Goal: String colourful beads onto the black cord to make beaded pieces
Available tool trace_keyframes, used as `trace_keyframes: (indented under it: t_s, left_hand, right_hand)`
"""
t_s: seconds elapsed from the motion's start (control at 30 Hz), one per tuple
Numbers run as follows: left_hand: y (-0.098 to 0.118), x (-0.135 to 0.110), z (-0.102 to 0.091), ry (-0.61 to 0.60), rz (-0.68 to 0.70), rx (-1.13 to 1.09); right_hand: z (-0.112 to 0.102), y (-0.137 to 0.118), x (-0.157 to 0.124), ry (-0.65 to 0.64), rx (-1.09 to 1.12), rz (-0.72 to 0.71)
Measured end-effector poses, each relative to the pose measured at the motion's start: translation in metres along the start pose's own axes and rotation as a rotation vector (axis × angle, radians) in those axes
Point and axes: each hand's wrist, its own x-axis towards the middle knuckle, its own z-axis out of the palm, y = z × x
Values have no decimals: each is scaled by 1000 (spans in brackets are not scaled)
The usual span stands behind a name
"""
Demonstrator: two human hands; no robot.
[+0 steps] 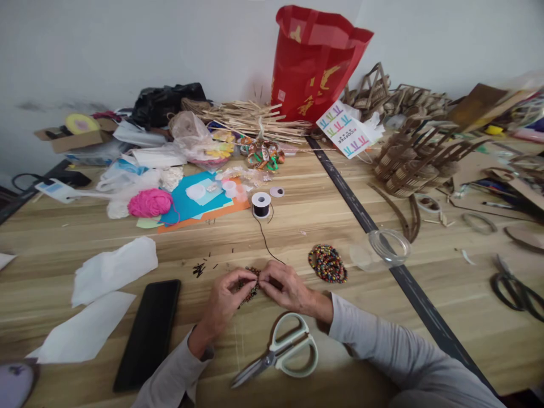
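Note:
My left hand (pixel 227 299) and my right hand (pixel 288 288) meet fingertip to fingertip above the table, both pinched closed. A string of small dark and coloured beads (pixel 254 293) shows between and behind the fingers, partly hidden by them. Thin black cord (pixel 264 238) runs from a white spool (pixel 261 199) down to my right hand. Just right of that hand lies a coiled heap of multicoloured beaded strings (pixel 327 263). Scissors with pale green handles (pixel 293 345) rest below my hands, blades toward the lower left. Short black cord snippets (pixel 199 268) lie left of my left hand.
A black phone (pixel 148 334) and white paper pieces (pixel 114 266) lie at left. Pink yarn (pixel 150 202) and blue sheets (pixel 187 195) sit further back. Clear tubing rings (pixel 389 246), small woven baskets (pixel 410 164) and black scissors (pixel 516 289) are at right; a red bag (pixel 317 68) stands behind.

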Motion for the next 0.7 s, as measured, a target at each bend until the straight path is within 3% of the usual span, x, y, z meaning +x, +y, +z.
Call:
trace_keyframes:
  t_s: [0.7]
  left_hand:
    - [3, 1, -1, -13, -21, 3]
  right_hand:
    - [-2, 0, 0, 0, 20, -2]
